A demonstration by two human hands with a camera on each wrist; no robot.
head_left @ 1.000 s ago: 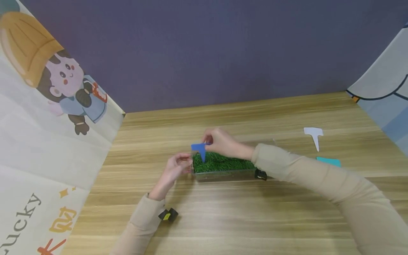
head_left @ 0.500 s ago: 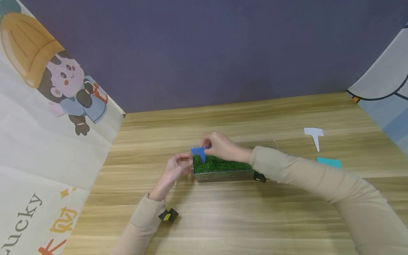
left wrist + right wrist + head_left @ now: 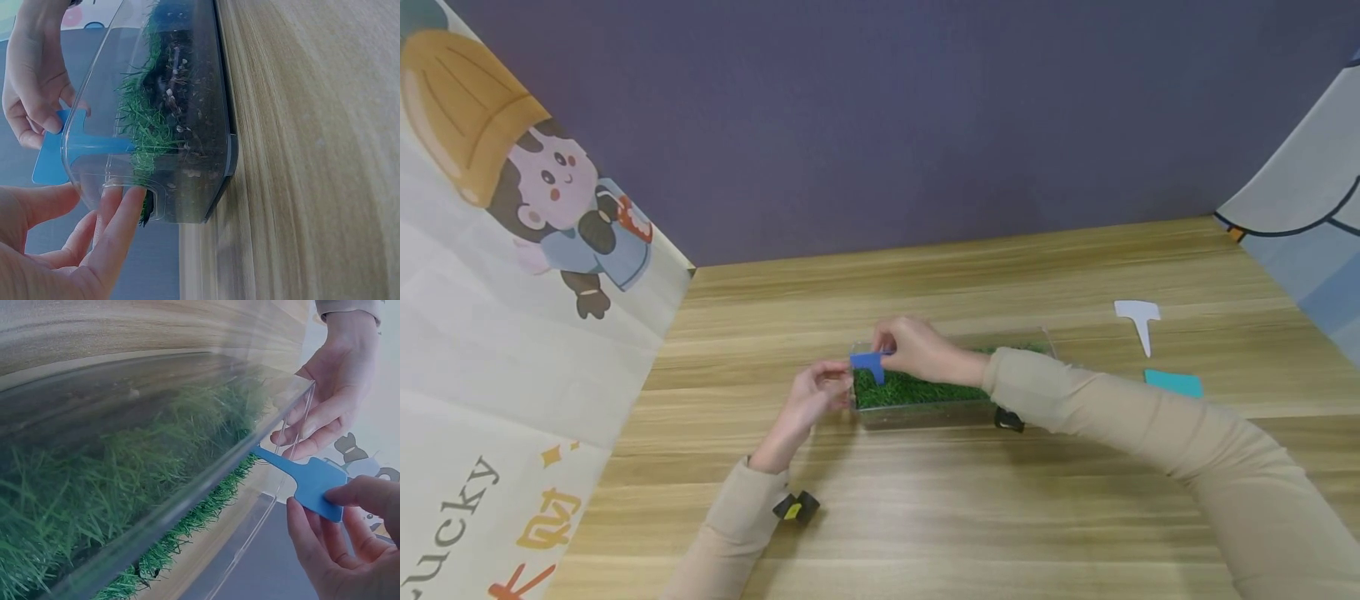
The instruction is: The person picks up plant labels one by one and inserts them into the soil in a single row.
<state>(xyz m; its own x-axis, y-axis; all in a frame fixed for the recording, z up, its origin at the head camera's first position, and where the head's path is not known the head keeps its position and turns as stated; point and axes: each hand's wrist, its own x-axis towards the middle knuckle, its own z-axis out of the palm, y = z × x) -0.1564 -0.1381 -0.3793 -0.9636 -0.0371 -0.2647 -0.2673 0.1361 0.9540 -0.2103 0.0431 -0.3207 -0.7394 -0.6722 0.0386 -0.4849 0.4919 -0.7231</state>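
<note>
Blue plant label (image 3: 867, 362) pinched by right hand (image 3: 919, 348); left hand (image 3: 807, 400), fingers extended, touches planter (image 3: 928, 416). Wood-grain desk (image 3: 970, 517) meets purple wall (image 3: 925, 125) at far edge, cartoon-printed sheet (image 3: 497, 333) at left.

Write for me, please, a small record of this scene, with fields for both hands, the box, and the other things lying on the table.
Left hand: touches the near end of the clear box
Right hand: pinches the blue T-shaped marker by its wide top
Blue marker position: stem down in the green grass, tip hidden
Clear box: on the wooden table, holding the grass
White T-shaped marker: lies to the right of the box
Teal piece: near the white marker, partly hidden by the right sleeve
</note>
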